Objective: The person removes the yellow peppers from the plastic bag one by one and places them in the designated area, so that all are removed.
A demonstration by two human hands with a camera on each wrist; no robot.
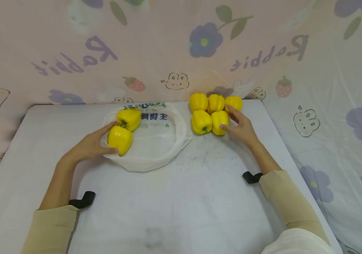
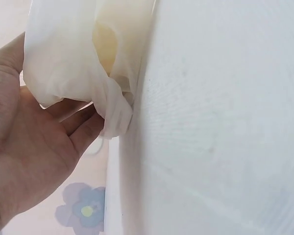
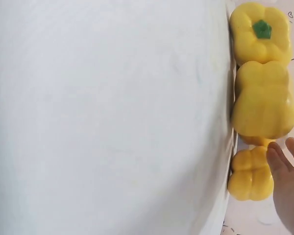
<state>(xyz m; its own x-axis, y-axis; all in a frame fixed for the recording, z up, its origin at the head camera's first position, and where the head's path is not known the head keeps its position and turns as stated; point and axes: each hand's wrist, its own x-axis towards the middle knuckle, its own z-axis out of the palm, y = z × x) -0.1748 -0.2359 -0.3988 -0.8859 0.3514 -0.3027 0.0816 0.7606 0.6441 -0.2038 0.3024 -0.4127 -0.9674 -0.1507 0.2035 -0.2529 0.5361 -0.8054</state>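
Observation:
A white plastic bag [image 1: 147, 164] with printed characters lies with its rolled rim spread in a ring. Two yellow bell peppers [image 1: 120, 140] sit at its left side, one behind the other. My left hand [image 1: 90, 143] holds the bag's left edge, thumb over the rim beside the front pepper; in the left wrist view the bag [image 2: 63, 54] hides some fingertips. Several more yellow bell peppers [image 1: 201, 121] stand in two rows right of the bag. My right hand [image 1: 242, 127] reaches to their right side, thumb at the front right pepper [image 1: 220, 121], fingers by the back right one [image 1: 235, 103].
The white table [image 1: 196, 204] carries faint smudges. Behind it hangs a patterned curtain [image 1: 155, 42] with rabbits and flowers, which continues along the right side. A black strap or mount [image 1: 84, 200] sits at the left wrist, another [image 1: 252, 177] at the right.

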